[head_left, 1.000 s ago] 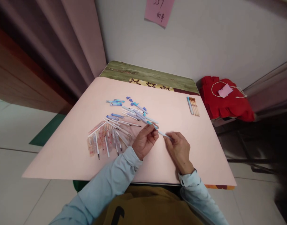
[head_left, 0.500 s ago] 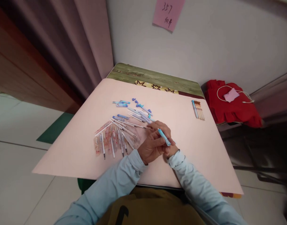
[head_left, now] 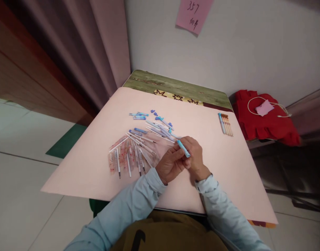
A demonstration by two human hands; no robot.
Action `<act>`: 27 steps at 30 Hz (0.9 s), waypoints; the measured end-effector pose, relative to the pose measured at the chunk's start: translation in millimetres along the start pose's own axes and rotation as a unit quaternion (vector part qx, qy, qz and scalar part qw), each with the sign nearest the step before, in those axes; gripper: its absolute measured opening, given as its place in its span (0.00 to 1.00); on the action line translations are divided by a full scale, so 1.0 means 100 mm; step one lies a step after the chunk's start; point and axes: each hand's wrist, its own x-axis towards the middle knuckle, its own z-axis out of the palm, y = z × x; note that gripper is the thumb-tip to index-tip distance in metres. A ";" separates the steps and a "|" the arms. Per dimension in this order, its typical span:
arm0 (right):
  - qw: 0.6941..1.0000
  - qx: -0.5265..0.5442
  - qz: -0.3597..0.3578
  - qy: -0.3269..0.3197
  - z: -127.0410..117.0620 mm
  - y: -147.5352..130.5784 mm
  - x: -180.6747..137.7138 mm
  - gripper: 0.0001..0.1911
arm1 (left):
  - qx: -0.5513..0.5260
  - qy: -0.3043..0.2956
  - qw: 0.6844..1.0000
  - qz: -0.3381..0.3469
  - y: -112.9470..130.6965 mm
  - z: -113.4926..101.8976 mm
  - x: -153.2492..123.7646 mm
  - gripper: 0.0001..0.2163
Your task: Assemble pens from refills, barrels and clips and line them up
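I have both hands together above the table (head_left: 238,181), between its middle and its near edge. The left hand (head_left: 172,164) has its grip clamped on a light-blue pen part (head_left: 183,149), the thumb pressed along its side. The part is tilted, one end toward the far left corner, the other toward the near right corner. The right hand (head_left: 195,157) is just beside and partly behind it, fingers curled; they are hidden from me, so I cannot tell whether its grip holds anything.

I judge the step in hand to be two-handed work on this single part. To my eye, the next move calls for a steady left pinch and the right fingers lined up with the part's length. It looks slim and smooth, so I would expect it to roll if I twisted off its axis.

Toward the left edge, white refills (head_left: 128,166) lie across clear barrels (head_left: 112,164). Beyond them, toward the far edge, are loose blue pieces (head_left: 140,130), lilac barrels (head_left: 164,131) and small dark-blue caps (head_left: 152,111). Near the far right corner, a blue-topped pen (head_left: 222,124) lies side by side with brown-topped pens (head_left: 228,126), well apart from my hands.
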 end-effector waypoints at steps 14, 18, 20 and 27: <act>0.980 0.078 0.092 0.156 -0.33 -0.01 -0.51 0.07 | 0.017 0.114 0.993 0.024 -0.07 -0.14 0.14 0.06; 0.986 0.068 0.082 0.128 -0.32 0.08 -0.55 0.08 | 0.017 0.142 0.989 0.030 -0.04 -0.13 0.15 0.04; 0.989 0.061 0.091 0.102 -0.31 0.15 -0.60 0.10 | 0.015 0.153 0.987 0.042 -0.01 -0.14 0.16 0.04; 0.990 -0.065 0.116 0.038 -0.23 0.29 -0.74 0.10 | 0.007 0.175 0.981 0.079 0.09 -0.20 0.23 0.04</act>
